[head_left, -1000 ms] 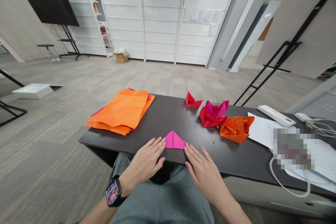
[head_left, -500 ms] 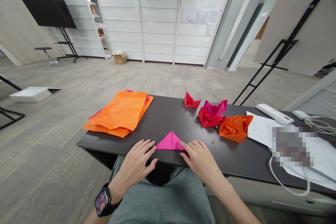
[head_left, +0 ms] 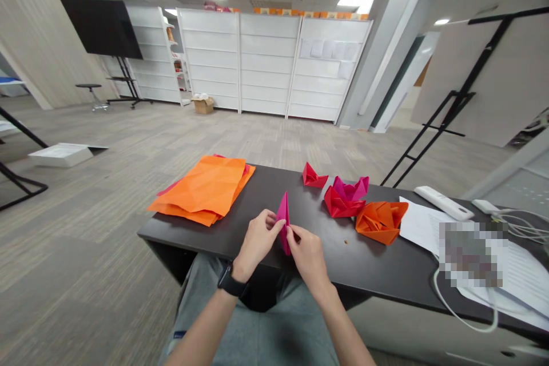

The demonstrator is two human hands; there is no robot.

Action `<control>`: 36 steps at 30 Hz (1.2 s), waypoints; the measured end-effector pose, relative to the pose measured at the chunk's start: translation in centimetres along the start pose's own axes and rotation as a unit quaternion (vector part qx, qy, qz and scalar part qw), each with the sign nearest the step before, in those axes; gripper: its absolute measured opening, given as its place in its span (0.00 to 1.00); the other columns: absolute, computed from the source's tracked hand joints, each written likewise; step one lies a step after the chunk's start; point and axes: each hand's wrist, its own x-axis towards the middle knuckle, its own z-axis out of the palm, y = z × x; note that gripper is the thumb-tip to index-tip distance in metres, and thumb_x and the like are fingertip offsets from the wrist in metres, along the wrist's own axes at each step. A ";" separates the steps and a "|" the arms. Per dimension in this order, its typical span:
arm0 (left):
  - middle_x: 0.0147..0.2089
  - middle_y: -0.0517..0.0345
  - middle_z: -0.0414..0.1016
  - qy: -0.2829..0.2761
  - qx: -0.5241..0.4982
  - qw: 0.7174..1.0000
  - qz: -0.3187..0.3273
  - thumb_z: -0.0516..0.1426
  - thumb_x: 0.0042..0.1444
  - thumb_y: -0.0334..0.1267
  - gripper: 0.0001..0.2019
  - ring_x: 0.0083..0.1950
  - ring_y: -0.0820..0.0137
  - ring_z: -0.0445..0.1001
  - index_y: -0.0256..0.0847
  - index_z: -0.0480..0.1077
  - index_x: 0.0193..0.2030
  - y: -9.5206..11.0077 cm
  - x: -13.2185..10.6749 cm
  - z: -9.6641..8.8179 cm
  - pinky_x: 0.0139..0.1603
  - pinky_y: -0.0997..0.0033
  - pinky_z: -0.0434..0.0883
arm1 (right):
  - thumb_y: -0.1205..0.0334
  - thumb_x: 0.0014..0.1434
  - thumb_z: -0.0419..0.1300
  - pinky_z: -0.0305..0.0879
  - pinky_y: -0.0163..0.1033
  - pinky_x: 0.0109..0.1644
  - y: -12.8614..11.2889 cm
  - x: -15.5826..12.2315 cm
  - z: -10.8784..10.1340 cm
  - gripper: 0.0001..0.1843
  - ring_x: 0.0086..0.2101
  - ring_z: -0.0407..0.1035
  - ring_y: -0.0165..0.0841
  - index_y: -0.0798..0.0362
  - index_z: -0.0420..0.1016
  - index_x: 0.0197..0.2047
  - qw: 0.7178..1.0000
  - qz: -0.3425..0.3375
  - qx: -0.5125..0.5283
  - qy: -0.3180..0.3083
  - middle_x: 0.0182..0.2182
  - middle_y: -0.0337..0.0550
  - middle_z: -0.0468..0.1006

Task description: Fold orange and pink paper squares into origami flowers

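A folded piece of pink origami paper [head_left: 283,211] stands on edge near the front of the dark desk, its point upward and its narrow side toward me. My left hand [head_left: 261,235] pinches it from the left, thumb at its near face. From the right, my right hand [head_left: 303,245] grips its lower part between thumb and fingers. The fingertips partly cover the paper. A black watch [head_left: 231,281] is on my left wrist.
A stack of orange paper [head_left: 206,189] lies at the desk's left. Folded paper boats stand to the right: a small red one [head_left: 314,176], a red-and-magenta pair [head_left: 345,199] and an orange one [head_left: 381,223]. Beyond them are printed sheets [head_left: 525,263] and a white cable [head_left: 463,326].
Both hands have come together and taken hold of the pink paper. It was lying flat as a triangle and is now upright, turned edge-on. The head view has tilted up slightly.
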 end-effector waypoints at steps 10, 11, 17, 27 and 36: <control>0.34 0.57 0.77 0.014 0.043 0.998 0.042 0.54 0.57 0.28 0.06 0.33 0.71 0.78 0.39 0.70 0.38 -0.1 0.4 -1.0 0.34 0.75 0.72 | 0.55 0.62 0.52 0.67 0.37 0.32 -0.2 -0.1 0.4 0.16 0.27 0.77 0.38 0.51 0.80 0.38 0.984 0.133 0.102 0.066 0.28 0.44 0.83; 0.34 0.58 0.76 0.023 0.056 0.997 0.046 0.54 0.55 0.25 0.08 0.32 0.71 0.77 0.39 0.70 0.39 -0.2 0.4 -1.1 0.34 0.74 0.72 | 0.56 0.61 0.52 0.67 0.37 0.31 0.2 0.0 0.2 0.14 0.25 0.76 0.38 0.52 0.78 0.39 0.982 0.143 0.100 0.071 0.26 0.43 0.82; 0.38 0.59 0.73 0.002 0.141 0.983 0.117 0.52 0.55 0.22 0.15 0.38 0.69 0.74 0.44 0.71 0.44 -0.8 -0.2 -1.6 0.43 0.71 0.70 | 0.64 0.60 0.52 0.66 0.39 0.34 2.3 0.0 0.2 0.13 0.29 0.75 0.38 0.50 0.71 0.47 0.995 0.085 0.021 0.057 0.27 0.38 0.79; 0.42 0.56 0.72 -0.076 0.350 0.905 0.228 0.49 0.66 0.27 0.17 0.45 0.66 0.72 0.45 0.69 0.57 -3.4 -0.6 -2.7 0.50 0.66 0.72 | 0.75 0.59 0.49 0.70 0.47 0.54 3.1 -0.5 0.3 0.25 0.49 0.70 0.40 0.49 0.74 0.55 0.995 -0.094 -0.034 -0.029 0.50 0.48 0.76; 0.65 0.53 0.67 -0.173 0.365 0.848 0.342 0.48 0.59 0.19 0.28 0.65 0.66 0.66 0.46 0.65 0.63 -3.8 -1.0 -4.2 0.65 0.60 0.66 | 0.77 0.62 0.47 0.70 0.48 0.55 3.0 -0.8 -0.4 0.28 0.58 0.67 0.40 0.52 0.71 0.61 0.961 -0.157 -0.188 -0.127 0.60 0.50 0.72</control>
